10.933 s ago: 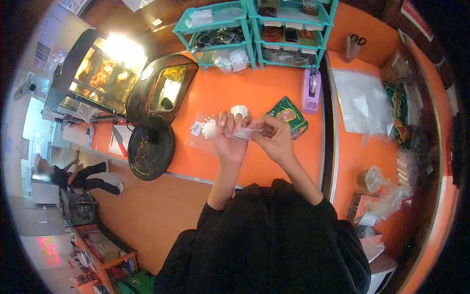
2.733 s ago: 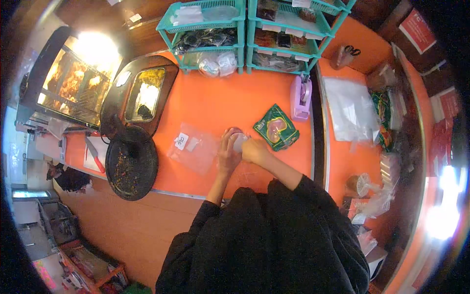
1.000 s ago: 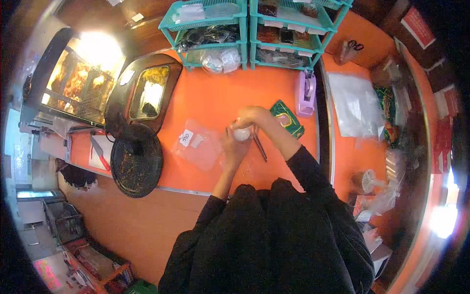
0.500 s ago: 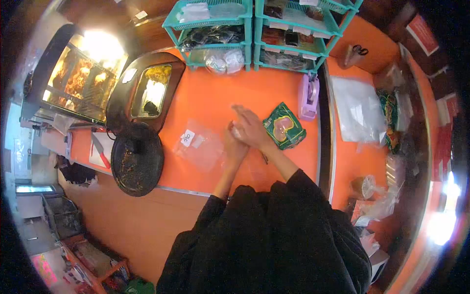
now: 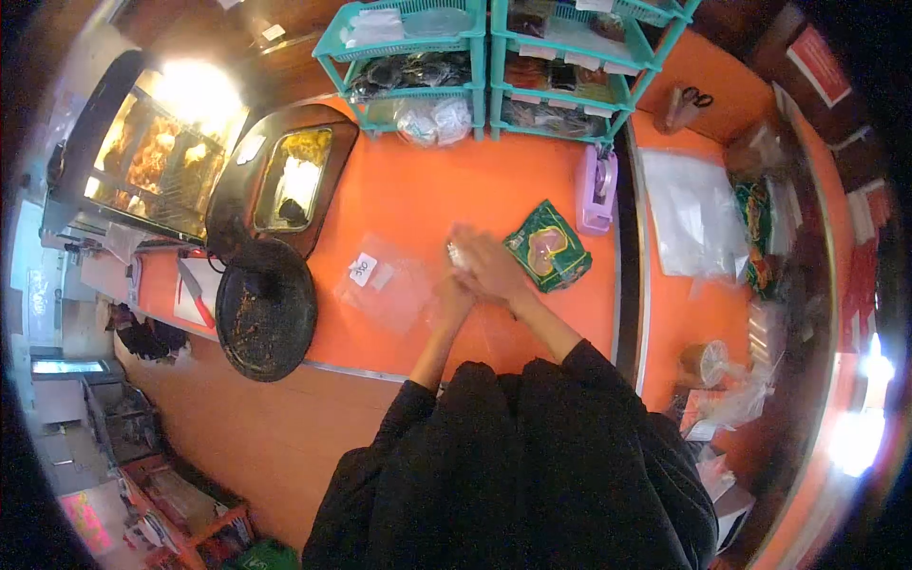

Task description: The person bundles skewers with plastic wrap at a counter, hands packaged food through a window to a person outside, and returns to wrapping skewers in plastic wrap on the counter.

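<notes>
My hands are pressed together above the orange counter (image 5: 399,190). My right hand (image 5: 496,266) lies across the top, blurred at the fingertips. Under it is my left hand (image 5: 453,296), its fingers mostly hidden. Between them shows a small white thing (image 5: 458,256), too covered to name. Just right of my right hand lies a green packet (image 5: 549,245) with a yellow-edged picture. To the left of my left hand are clear plastic bags (image 5: 394,294), with a white handwritten label (image 5: 362,269) on one.
A round dark pan or lid (image 5: 266,323) stands left, before a steel tray of food (image 5: 296,180) and a lit display case (image 5: 157,157). At the back are turquoise basket racks (image 5: 483,71). A purple tape dispenser (image 5: 596,190) stands right; scissors (image 5: 698,97) sit beyond.
My right hand has shifted slightly over the left, its fingers lower than before. More of the white thing shows between my hands. The packet and bags stay put.
</notes>
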{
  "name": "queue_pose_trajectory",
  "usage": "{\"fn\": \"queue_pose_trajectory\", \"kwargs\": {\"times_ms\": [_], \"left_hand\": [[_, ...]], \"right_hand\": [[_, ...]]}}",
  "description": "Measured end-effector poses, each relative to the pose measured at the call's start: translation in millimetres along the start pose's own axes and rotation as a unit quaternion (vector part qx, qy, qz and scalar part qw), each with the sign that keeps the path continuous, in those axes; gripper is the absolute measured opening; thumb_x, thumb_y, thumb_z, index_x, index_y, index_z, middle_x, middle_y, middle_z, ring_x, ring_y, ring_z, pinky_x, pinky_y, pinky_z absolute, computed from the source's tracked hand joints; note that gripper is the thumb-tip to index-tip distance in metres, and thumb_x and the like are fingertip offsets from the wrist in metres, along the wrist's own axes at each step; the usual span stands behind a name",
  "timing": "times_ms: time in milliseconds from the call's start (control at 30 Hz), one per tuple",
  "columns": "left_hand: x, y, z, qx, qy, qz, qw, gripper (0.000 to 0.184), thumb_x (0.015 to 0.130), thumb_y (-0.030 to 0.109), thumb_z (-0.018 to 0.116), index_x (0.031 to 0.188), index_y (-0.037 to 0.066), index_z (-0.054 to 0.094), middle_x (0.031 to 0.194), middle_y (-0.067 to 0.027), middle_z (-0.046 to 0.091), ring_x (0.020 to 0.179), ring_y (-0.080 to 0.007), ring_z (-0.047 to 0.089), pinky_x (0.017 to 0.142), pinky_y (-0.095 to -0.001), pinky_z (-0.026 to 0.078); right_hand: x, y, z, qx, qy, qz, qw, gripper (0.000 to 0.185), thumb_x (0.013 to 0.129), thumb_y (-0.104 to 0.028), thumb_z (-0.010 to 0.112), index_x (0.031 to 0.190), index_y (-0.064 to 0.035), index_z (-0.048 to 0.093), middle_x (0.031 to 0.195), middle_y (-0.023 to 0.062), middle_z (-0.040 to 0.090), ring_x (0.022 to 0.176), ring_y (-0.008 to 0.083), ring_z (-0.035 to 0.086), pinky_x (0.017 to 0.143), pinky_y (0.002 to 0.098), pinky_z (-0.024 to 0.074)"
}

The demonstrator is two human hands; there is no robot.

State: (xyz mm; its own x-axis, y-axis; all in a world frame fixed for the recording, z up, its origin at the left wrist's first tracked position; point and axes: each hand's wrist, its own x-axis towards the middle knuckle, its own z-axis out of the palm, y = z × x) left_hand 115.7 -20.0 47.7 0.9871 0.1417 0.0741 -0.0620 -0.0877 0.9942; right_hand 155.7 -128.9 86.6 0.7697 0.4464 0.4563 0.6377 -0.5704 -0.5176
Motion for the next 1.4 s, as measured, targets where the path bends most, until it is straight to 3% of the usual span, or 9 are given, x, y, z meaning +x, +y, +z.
{"fn": "queue_pose_trajectory", "kwargs": {"times_ms": [133, 300, 400, 533, 600, 767, 967, 1200, 1400], "left_hand": [[7.4, -16.1, 3.3, -0.130, 0.016, -0.004, 0.991, 0.068, 0.077, 0.010, 0.063, 0.134, 0.001, 0.028, 0.125, -0.0162, 0.044, 0.112, -0.0248, 0.049, 0.091, -0.0349, 0.042], [14.1, -34.3, -8.9, 0.146, 0.008, 0.146, 0.978, 0.069, 0.076, 0.011, 0.065, 0.134, 0.000, 0.029, 0.124, -0.0179, 0.045, 0.112, -0.0250, 0.049, 0.091, -0.0349, 0.041], [20.8, -46.8, -9.3, 0.005, -0.027, 0.067, 0.997, 0.074, 0.071, 0.010, 0.070, 0.132, -0.003, 0.030, 0.129, -0.0213, 0.039, 0.115, -0.0295, 0.046, 0.093, -0.0353, 0.040], [37.2, -31.3, -13.0, -0.026, 0.015, 0.074, 0.997, 0.077, 0.069, 0.009, 0.070, 0.131, -0.007, 0.029, 0.134, -0.0248, 0.031, 0.119, -0.0349, 0.042, 0.096, -0.0371, 0.039], [39.0, -5.6, -21.1, 0.295, 0.097, 0.154, 0.938, 0.077, 0.068, 0.009, 0.070, 0.130, -0.008, 0.028, 0.133, -0.0255, 0.029, 0.119, -0.0384, 0.039, 0.097, -0.0395, 0.038], [5.6, 22.9, -29.0, 0.354, 0.144, 0.168, 0.909, 0.060, 0.071, 0.008, 0.065, 0.122, -0.005, 0.037, 0.119, -0.0261, 0.039, 0.108, -0.0404, 0.043, 0.091, -0.0438, 0.040], [-95.4, -21.2, -30.6, 0.362, -0.013, 0.066, 0.930, 0.026, 0.074, 0.008, 0.057, 0.096, -0.004, 0.049, 0.091, -0.0259, 0.049, 0.083, -0.0438, 0.050, 0.079, -0.0478, 0.040], [-130.3, -31.1, -10.5, 0.384, -0.036, 0.056, 0.921, 0.058, 0.070, 0.012, 0.062, 0.119, -0.009, 0.038, 0.103, -0.0302, 0.043, 0.094, -0.0431, 0.045, 0.083, -0.0472, 0.039], [-129.5, -29.0, -5.1, 0.338, -0.019, 0.053, 0.939, 0.063, 0.068, 0.012, 0.064, 0.121, -0.007, 0.037, 0.104, -0.0274, 0.043, 0.093, -0.0420, 0.044, 0.082, -0.0481, 0.038]], "right_hand": [[8.3, 3.8, 1.5, -0.045, -0.074, 0.000, 0.996, 0.066, 0.087, -0.043, 0.046, 0.137, -0.0041, 0.029, 0.142, 0.0109, 0.030, 0.132, 0.0289, 0.026, 0.107, 0.0459, 0.0210], [-2.1, -2.5, -5.6, -0.016, 0.059, 0.053, 0.997, 0.064, 0.089, -0.041, 0.044, 0.139, -0.0062, 0.026, 0.142, 0.0129, 0.029, 0.133, 0.0290, 0.025, 0.107, 0.0458, 0.0207], [-5.5, 8.1, 4.8, 0.007, -0.104, 0.043, 0.994, 0.061, 0.089, -0.037, 0.043, 0.140, -0.0077, 0.025, 0.143, 0.0161, 0.026, 0.133, 0.0294, 0.025, 0.107, 0.0453, 0.0215], [3.9, 12.5, -14.5, 0.003, 0.045, 0.059, 0.997, 0.042, 0.087, -0.020, 0.046, 0.124, -0.0017, 0.043, 0.128, 0.0159, 0.044, 0.119, 0.0337, 0.041, 0.097, 0.0442, 0.0345], [-3.9, 17.2, -16.6, 0.060, 0.113, 0.117, 0.985, 0.035, 0.085, -0.015, 0.048, 0.117, -0.0013, 0.050, 0.118, 0.0166, 0.052, 0.110, 0.0349, 0.048, 0.091, 0.0432, 0.0391], [-54.6, 42.6, 21.9, 0.043, -0.070, 0.180, 0.980, 0.021, 0.077, -0.006, 0.050, 0.096, -0.0014, 0.057, 0.099, 0.0163, 0.055, 0.096, 0.0350, 0.053, 0.083, 0.0422, 0.0431], [-47.3, 53.4, 32.8, -0.119, 0.011, 0.076, 0.990, 0.023, 0.071, -0.005, 0.054, 0.093, 0.0005, 0.059, 0.106, 0.0157, 0.053, 0.096, 0.0343, 0.052, 0.081, 0.0407, 0.0448], [-41.0, 52.2, 43.6, -0.125, -0.149, 0.072, 0.978, 0.022, 0.068, -0.008, 0.055, 0.087, -0.0016, 0.063, 0.099, 0.0127, 0.058, 0.099, 0.0291, 0.053, 0.087, 0.0401, 0.0417], [-57.8, 49.2, 37.9, -0.120, -0.176, -0.115, 0.970, 0.022, 0.063, -0.009, 0.057, 0.084, -0.0086, 0.064, 0.095, 0.0085, 0.060, 0.095, 0.0240, 0.053, 0.087, 0.0368, 0.0401]]}}
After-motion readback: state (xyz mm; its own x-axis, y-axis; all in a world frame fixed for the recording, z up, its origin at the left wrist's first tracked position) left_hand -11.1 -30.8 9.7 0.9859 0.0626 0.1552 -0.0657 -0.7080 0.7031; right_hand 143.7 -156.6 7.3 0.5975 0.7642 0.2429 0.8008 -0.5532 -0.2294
